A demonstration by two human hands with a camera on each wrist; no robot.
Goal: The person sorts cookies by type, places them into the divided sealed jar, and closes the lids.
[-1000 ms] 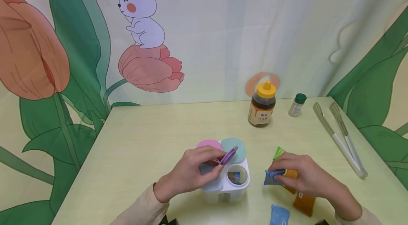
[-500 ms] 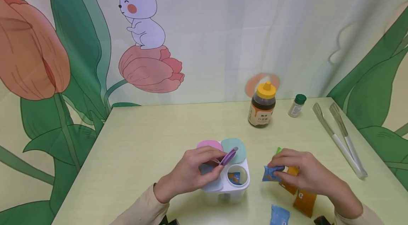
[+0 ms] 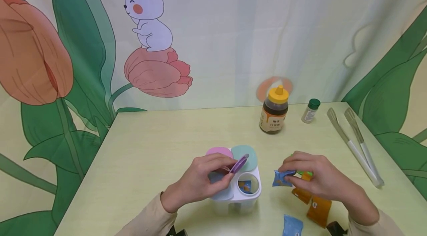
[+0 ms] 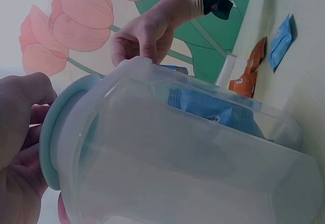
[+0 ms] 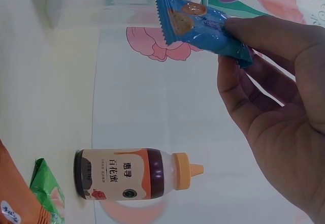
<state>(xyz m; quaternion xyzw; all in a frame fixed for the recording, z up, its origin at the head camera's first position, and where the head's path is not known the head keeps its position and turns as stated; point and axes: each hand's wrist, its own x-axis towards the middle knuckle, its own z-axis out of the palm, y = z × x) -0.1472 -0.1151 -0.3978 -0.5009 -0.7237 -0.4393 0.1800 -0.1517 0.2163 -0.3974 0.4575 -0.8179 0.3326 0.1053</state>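
Note:
A clear plastic storage box (image 4: pixel 203 163) with a white top and several round coloured lids stands at the table's front middle. Its front right hole is uncovered, and a blue snack packet (image 4: pixel 218 112) lies inside. My left hand (image 3: pixel 203 176) holds a purple lid (image 3: pixel 239 164), tilted up beside that hole. To the right of the box, my right hand (image 3: pixel 317 173) pinches another blue snack packet (image 5: pixel 203 28) between thumb and fingers, raised above the table. Beneath this hand lie orange packets (image 3: pixel 319 211) and a green packet (image 5: pixel 48 191), partly hidden by it in the head view.
One more blue packet (image 3: pixel 293 225) lies at the front edge. Behind stand a honey bottle (image 3: pixel 274 111) with a yellow cap and a small green-capped jar (image 3: pixel 311 111). Metal tongs (image 3: pixel 358 147) with white handles lie at the right edge. A printed curtain (image 3: pixel 217 35) hangs behind the table.
My right hand has lifted the blue snack packet slightly up and to the left, away from the orange packets. My left hand and the purple lid have stayed in place.

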